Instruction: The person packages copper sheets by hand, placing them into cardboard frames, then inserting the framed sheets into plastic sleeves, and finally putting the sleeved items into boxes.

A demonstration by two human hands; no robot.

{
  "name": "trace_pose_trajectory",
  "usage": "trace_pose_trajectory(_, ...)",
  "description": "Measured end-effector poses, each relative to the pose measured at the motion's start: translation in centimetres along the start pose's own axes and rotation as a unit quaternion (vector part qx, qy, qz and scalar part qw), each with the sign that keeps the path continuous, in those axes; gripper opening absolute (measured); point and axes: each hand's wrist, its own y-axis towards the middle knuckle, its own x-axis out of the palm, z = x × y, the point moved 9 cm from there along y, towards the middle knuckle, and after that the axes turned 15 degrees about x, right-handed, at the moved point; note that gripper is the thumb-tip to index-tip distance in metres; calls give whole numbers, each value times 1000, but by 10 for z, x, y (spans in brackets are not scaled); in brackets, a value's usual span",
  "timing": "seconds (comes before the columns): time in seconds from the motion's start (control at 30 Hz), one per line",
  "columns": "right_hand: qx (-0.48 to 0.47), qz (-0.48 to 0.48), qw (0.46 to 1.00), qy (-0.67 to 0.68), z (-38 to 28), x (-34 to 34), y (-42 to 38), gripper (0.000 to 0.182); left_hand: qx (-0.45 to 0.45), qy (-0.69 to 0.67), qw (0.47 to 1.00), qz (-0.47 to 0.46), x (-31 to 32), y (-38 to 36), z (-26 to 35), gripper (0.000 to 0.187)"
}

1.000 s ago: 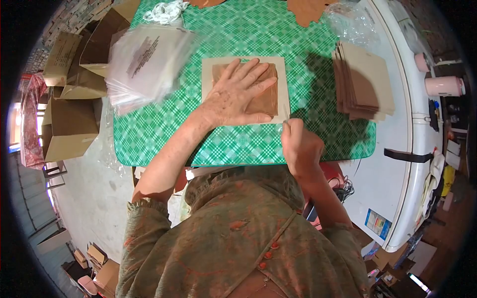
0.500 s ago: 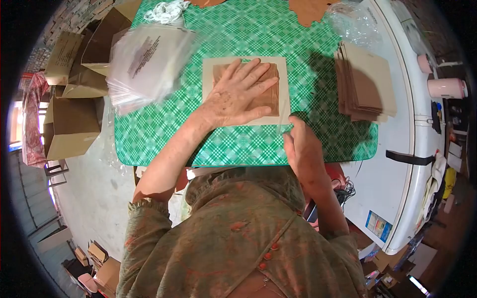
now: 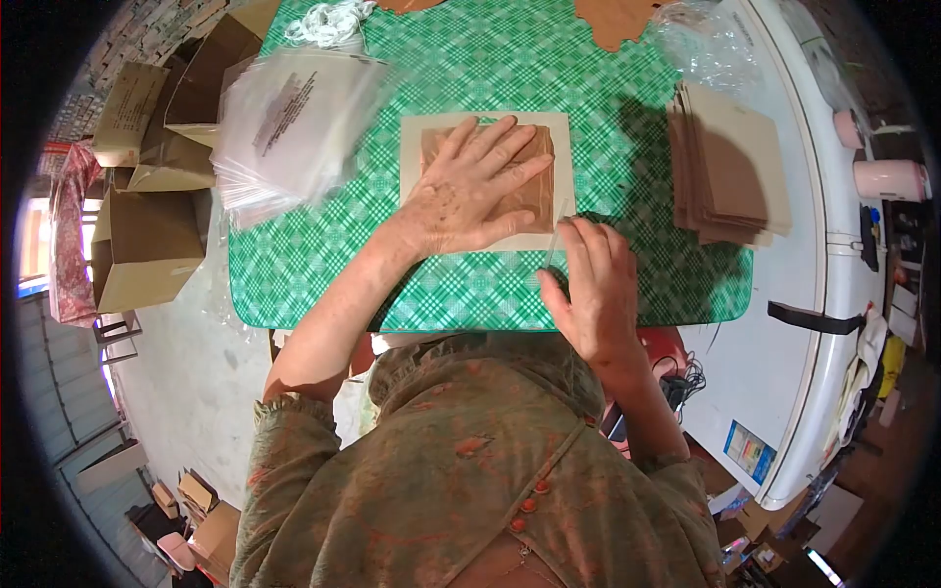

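My left hand [image 3: 477, 186] lies flat with its fingers spread on a brown, wrinkled rectangular piece [image 3: 530, 208]. The hand covers much of that piece, which rests on a larger beige card [image 3: 412, 147]. At the card's lower right corner is my right hand [image 3: 596, 279], its fingers stretched forward and its thumb held apart from them. A thin, clear strip [image 3: 556, 240] runs past the right fingertips, overlapping the card's edge.
Left on the green checked table [image 3: 470, 294] is a stack of clear plastic bags [image 3: 294, 118], with white cord [image 3: 328, 24] behind. Beige cards [image 3: 730, 162] are piled at right, near crumpled clear plastic [image 3: 711, 44]. An orange-brown piece [image 3: 618, 20] lies at the far edge. Cardboard boxes [image 3: 147, 240] stand left.
My right hand has turned and spread, its thumb now apart from the fingers, which reach toward the card's corner. My left hand stays on the brown piece.
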Motion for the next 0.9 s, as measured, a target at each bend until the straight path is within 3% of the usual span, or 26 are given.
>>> trace_pose_trajectory(0.2, -23, 75, 997, -27, 8, 9, 1, 62, -1, 6, 1000, -1, 1, 0, -1, 75)
trace_pose_trajectory(0.9, 18, 63, 997, 42, 13, 13, 12, 50, -1, 6, 1000, 1, 0, 0, 0, 70)
